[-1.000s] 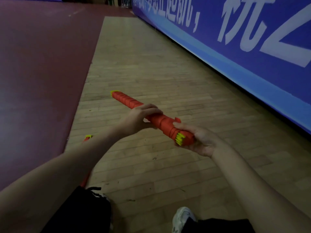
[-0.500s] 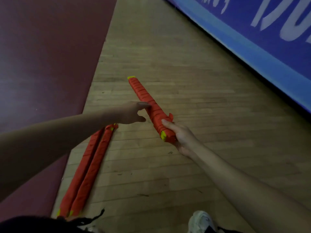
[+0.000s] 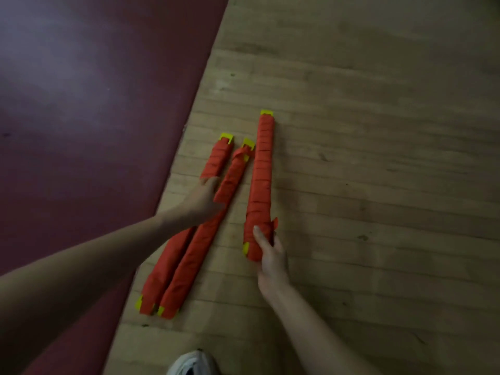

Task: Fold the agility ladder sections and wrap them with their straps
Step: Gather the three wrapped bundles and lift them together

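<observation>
Matt wooden floor (image 3: 351,158); cloth-wrapped ladder bundles (image 3: 261,169)

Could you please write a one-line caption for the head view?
Right hand grips the near end of a strap-wrapped ladder bundle; left hand touches two more bundles lying alongside on the wooden floor.
</observation>
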Tool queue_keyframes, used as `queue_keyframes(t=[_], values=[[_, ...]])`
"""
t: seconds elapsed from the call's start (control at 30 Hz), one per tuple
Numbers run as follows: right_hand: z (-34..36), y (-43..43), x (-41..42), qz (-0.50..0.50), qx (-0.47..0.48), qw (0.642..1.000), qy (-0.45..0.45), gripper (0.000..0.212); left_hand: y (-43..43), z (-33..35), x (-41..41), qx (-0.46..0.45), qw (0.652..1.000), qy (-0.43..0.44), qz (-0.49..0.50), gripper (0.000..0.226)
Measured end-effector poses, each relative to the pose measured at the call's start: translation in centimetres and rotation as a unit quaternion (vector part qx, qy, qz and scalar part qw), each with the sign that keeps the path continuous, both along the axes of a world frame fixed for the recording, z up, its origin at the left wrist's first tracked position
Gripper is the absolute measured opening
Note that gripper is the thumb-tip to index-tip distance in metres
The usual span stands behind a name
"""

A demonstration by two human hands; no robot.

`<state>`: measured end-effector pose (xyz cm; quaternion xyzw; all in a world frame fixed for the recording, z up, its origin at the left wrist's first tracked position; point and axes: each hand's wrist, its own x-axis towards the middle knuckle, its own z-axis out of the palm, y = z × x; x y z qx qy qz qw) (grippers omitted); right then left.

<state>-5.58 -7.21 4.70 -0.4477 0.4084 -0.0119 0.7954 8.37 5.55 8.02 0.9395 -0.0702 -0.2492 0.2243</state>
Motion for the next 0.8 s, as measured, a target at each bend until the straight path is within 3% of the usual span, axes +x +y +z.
queue_keyframes(t=[0.07,0.17,0.3,0.5,0.8], values=[[-2.2,1.6,-0.8,0.02,-0.004,1.0,0.022,0.033,1.4,-1.1,-1.1,0.031,0.997,0.001,0.068,0.084],[-4.7,3.3,-1.9,0.033,-0.008,0.997,0.068,0.037,4.0,-4.2,-4.4,0.119,0.979,0.101,0.13,0.107],[-6.8,3.7,-2.5,0.039,-0.005,0.995,0.096,0.044,6.0,-6.2,-6.6,0.175,0.977,0.058,0.104,0.108],[-8.0,2.6,-3.2,0.029,-0.003,0.992,0.126,0.053,5.4,-6.5,-7.0,0.098,0.978,0.136,0.126,0.088],[-7.6,-0.3,-3.6,0.027,0.014,0.994,0.109,0.041,-0.9,-8.4,-8.1,-0.06,0.982,0.101,0.145,0.049]])
